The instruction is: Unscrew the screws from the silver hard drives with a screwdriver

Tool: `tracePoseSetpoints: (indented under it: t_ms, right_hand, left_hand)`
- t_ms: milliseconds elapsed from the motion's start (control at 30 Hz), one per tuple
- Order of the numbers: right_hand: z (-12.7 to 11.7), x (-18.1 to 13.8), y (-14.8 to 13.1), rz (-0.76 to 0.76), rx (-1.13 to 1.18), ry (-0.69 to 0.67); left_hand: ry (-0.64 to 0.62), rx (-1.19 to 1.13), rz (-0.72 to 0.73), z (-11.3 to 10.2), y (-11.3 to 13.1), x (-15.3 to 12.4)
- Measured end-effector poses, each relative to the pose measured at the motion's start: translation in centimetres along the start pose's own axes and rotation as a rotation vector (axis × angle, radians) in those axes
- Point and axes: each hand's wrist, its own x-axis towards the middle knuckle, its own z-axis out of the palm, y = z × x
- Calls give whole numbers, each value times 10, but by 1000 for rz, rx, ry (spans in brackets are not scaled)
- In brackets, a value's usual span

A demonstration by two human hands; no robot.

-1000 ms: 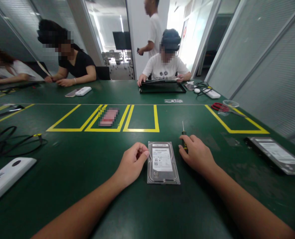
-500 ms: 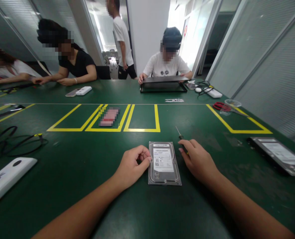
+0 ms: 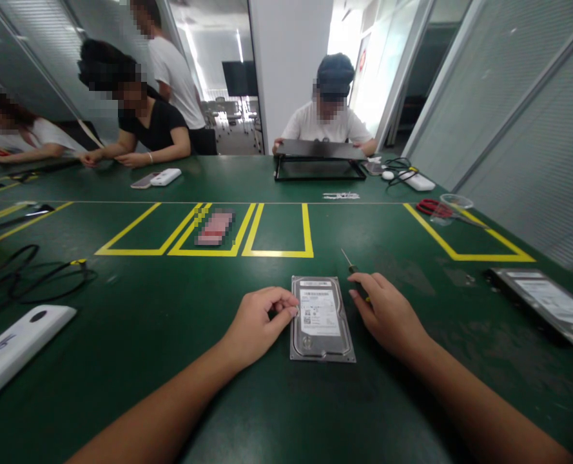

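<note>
A silver hard drive (image 3: 322,351) with a white label lies flat on the green table in front of me. My left hand (image 3: 267,316) is closed in a pinch at its left edge, thumb and fingertips touching the rim. Just off the right edge is my right hand (image 3: 385,312), its fingers wrapped round a screwdriver (image 3: 352,266). The thin metal shaft points forward and a little left, away from the drive. Most of the screwdriver's handle is hidden in my hand.
Another hard drive (image 3: 547,299) lies at the right. Red-handled scissors (image 3: 431,207) and a clear plastic cup (image 3: 455,203) are behind it. A white power bank (image 3: 20,351) and black cable (image 3: 35,283) lie left. Yellow tape (image 3: 276,253) marks the table. Co-workers sit opposite.
The view has shifted slightly, and both hands stay about where they were beside the hard drive. In the background, a walking person has moved left.
</note>
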Motion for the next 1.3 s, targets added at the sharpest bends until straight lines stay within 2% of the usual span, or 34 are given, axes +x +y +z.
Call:
tracePoseSetpoints:
  t_ms: [300, 567, 700, 933, 1300]
  right_hand:
    - [-2, -2, -4, -33, 54, 10]
    - [-4, -4, -10, -41, 75, 4]
    - [-3, -4, -9, -36, 84, -12]
    - [-2, -4, -8, -45, 100, -3]
    - [-2, -4, -11, -51, 117, -4]
  left_hand:
    - [-44, 118, 74, -1, -2, 2]
    - [-11, 153, 99, -1, 0, 1]
    - [-2, 152, 68, -2, 0, 1]
    - [-58, 127, 27, -3, -2, 4]
    - [-132, -90, -144, -1, -6, 6]
